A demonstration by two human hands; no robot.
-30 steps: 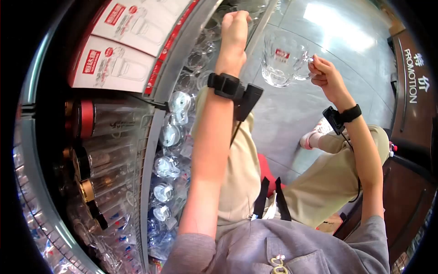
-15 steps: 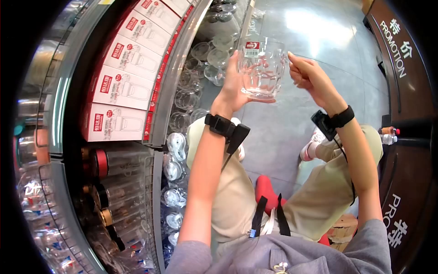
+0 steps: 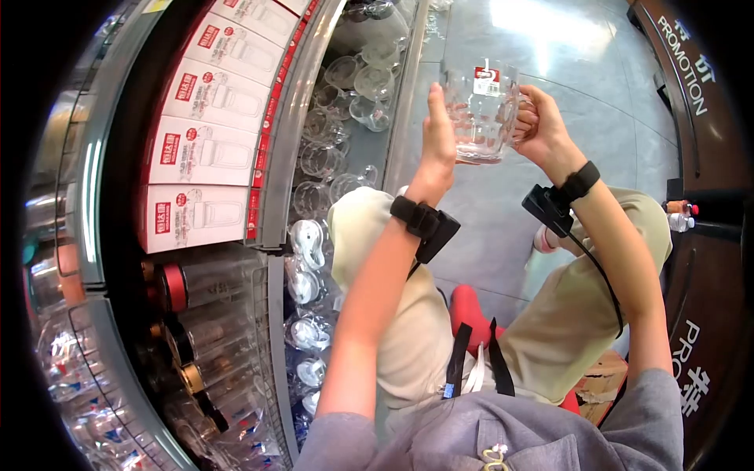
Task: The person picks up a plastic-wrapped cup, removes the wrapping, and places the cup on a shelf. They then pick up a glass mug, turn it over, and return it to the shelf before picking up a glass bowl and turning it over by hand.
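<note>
A clear glass mug with a red and white label is held upright in front of me. My right hand has its fingers wrapped round the mug's handle. On the mug's left side, my left hand rests against the glass, its fingers stretched out and pointing away from me. Part of the left fingers is behind the mug. Each wrist carries a black strap with a small black device.
Left, a shelf holds white and red boxes, with clear bottles lying below. Glass mugs and white-lidded containers line the lower shelf. A brown promotion stand is at right, small bottles beside it.
The mug has moved right and its label has turned to the right. My right hand has taken hold of the handle. My left hand has shifted right and now lies along the mug's side.
</note>
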